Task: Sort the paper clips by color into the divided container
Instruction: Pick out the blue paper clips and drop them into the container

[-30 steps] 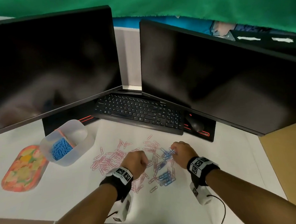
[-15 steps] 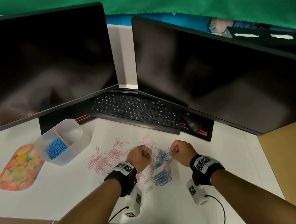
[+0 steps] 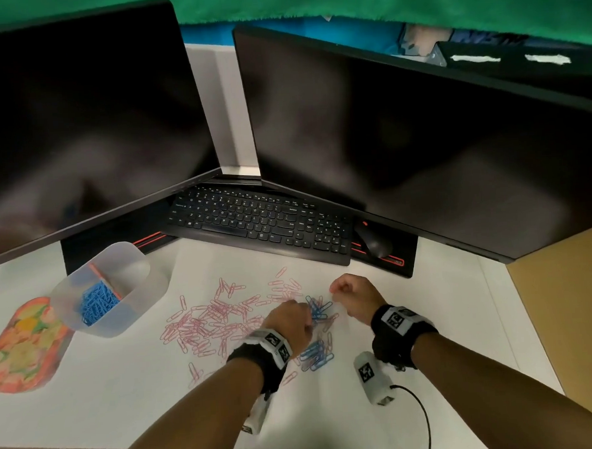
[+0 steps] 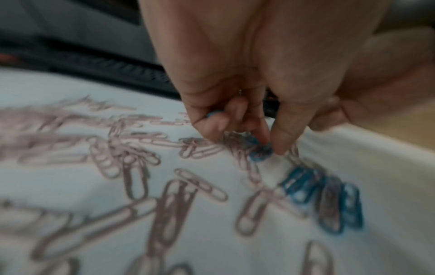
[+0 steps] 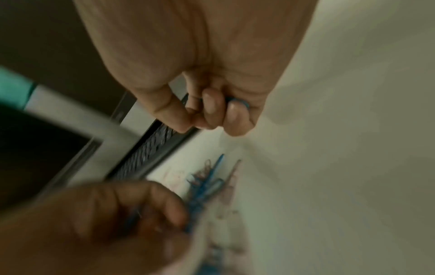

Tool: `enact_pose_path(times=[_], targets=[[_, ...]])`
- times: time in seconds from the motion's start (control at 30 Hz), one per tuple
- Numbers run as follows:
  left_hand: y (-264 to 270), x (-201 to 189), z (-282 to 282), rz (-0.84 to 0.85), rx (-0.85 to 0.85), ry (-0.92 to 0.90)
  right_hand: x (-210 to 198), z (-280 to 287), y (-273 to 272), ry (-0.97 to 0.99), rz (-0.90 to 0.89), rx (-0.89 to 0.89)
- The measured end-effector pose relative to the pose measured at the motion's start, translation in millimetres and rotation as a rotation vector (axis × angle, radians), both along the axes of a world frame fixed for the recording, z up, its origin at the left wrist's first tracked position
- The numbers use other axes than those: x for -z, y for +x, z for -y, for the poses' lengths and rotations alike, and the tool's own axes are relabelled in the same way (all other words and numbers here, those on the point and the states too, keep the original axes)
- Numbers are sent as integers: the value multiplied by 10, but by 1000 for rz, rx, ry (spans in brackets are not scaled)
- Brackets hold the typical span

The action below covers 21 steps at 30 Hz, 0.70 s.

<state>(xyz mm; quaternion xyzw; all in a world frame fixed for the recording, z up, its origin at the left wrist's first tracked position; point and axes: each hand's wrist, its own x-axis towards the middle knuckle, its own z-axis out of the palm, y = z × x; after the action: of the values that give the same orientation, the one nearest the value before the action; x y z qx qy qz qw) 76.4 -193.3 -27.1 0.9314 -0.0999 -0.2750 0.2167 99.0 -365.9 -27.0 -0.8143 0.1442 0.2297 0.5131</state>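
Pink paper clips [image 3: 210,323] lie scattered on the white desk, with blue paper clips [image 3: 318,309] to their right. My left hand [image 3: 293,322] reaches down and pinches a blue clip [image 4: 260,151] at the pile; another blue clip [image 4: 213,113] shows under its curled fingers. My right hand [image 3: 351,295] is lifted a little, fingers curled round blue clips [image 5: 237,101]. The translucent divided container [image 3: 109,289] stands at the left, with blue clips [image 3: 96,301] in its near compartment.
A black keyboard [image 3: 260,222] and mouse [image 3: 374,242] lie behind the clips, under two dark monitors [image 3: 403,133]. A colourful oval tray [image 3: 23,345] sits left of the container. A second small blue clip heap [image 3: 315,355] lies by my left wrist.
My left hand moved right onto the blue clips. My right hand rose off the pile and drew back to the right with clips in it.
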Motion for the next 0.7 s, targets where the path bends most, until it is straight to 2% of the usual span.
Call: enact_pose_path(times=[0.03, 0.1, 0.2, 0.37, 0.53, 0.7], targets=[[-12, 11, 11, 28, 32, 45, 23, -17, -13, -157, 85, -121], [-23, 34, 18, 54, 44, 91, 69, -37, -49, -316, 170, -310], [-20, 36, -23, 66, 34, 92, 98, -43, -81, -384, 235, -474], [13, 25, -112, 77, 11, 58, 85, -74, -67, -457, 290, -627], [63, -5, -197, 65, -95, -30, 15, -32, -75, -474, 255, -651], [128, 5, -285, -50, -275, -208, -70, -13, -47, -283, 94, -490]])
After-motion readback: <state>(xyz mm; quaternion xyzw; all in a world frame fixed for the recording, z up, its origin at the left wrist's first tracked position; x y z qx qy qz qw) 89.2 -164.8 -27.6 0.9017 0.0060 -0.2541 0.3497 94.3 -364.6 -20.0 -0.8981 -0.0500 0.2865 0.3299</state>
